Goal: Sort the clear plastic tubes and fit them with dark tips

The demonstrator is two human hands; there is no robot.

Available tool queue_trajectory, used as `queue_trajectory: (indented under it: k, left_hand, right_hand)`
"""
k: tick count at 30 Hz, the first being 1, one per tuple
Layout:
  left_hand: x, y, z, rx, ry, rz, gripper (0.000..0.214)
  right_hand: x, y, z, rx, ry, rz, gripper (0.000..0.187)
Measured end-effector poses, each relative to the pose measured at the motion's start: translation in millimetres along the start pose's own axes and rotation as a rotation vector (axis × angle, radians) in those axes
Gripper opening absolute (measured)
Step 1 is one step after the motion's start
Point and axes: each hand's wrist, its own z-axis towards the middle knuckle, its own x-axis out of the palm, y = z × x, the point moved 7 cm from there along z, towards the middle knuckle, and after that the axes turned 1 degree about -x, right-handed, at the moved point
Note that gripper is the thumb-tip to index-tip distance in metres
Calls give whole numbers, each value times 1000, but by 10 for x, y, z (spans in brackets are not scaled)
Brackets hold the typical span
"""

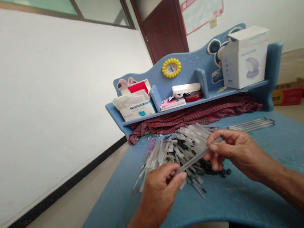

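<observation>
A slim translucent pen (198, 157) with a dark end is stretched between my two hands, tilted up to the right. My left hand (163, 189) pinches its lower left end between thumb and fingers. At its upper right end, my right hand (231, 149) grips it near the dark tip. Beneath and behind them lies a heap of similar translucent pen parts (161, 151), mixed with black pieces. Several assembled-looking pens (252, 124) lie side by side on the blue table (263, 174), beyond my right hand.
A blue shelf (141, 120) rises at the table's back. It holds a mask box (137, 110), papers (173, 104), a red round case (193, 97) and a large white box (247, 59). Checked cloth (196, 114) is bunched beneath. A wall (43, 104) stands left.
</observation>
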Motion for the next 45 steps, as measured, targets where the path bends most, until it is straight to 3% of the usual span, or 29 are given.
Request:
queue_trajectory:
  k: [4,11,17,25,32,36,39,42,45]
  left_hand:
    - [-13,28,28,-35,35,-103,18]
    - [-72,-197,24,225,-62,83,15]
    - [-57,-261,5,317,-91,172,17]
    - [23,-313,-53,348,-62,197,18]
    - [26,-288,46,264,20,223,21]
    - [7,-266,108,245,38,240,21]
    - [0,-207,131,227,28,255,24]
    - [3,-150,138,210,10,279,25]
    - [36,-151,134,209,21,284,24]
  right_hand:
    - [4,18,10,15,1,42,20]
    - [4,47,8,-4,-6,74,21]
    - [28,19,4,0,17,93,20]
    - [23,-7,5,6,28,115,22]
    - [-14,-77,105,26,48,89,26]
    - [-179,5,176,-69,-84,-231,31]
    - [-203,321,99,-426,-241,-800,36]
    - [145,454,-72,-818,-108,-1325,22]
    - [444,316,-185,-975,136,-1544,14]
